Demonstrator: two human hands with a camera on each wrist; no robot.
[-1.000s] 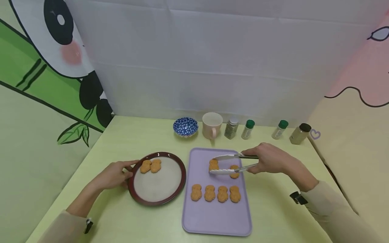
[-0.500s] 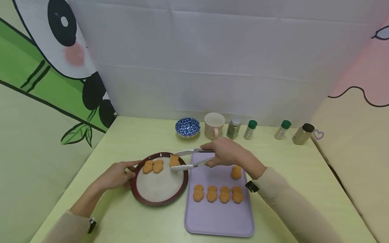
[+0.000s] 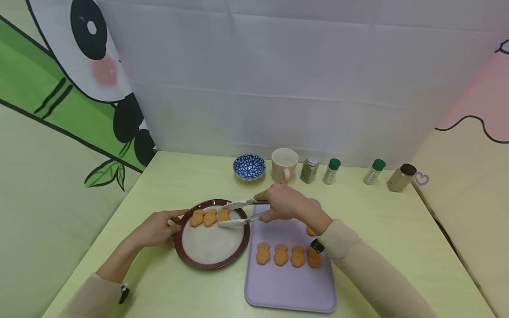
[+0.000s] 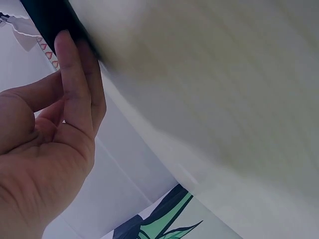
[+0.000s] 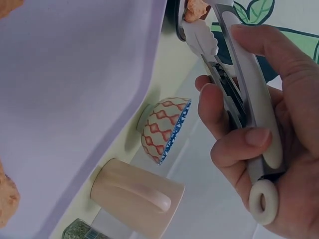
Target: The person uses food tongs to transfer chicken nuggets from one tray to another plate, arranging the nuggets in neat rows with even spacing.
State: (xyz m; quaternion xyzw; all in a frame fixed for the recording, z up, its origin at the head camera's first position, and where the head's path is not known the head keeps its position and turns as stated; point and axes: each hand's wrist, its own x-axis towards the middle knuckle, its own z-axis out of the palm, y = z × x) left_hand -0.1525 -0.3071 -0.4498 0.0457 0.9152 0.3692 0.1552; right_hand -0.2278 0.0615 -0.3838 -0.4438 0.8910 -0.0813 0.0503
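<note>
While the left hand grips the plate at left, presumably for steadiness, the right hand clamps tongs, tips astride 1 biscuit beside 2 others, plate's far side.

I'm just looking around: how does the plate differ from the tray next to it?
The plate is round; the tray is a rectangle with rounded corners. The plate has a pale middle and a dark reddish-brown rim, while the tray is light purple throughout. The plate looks smaller overall than the tray. Both lie on the table and bear orange-brown pieces.
</note>
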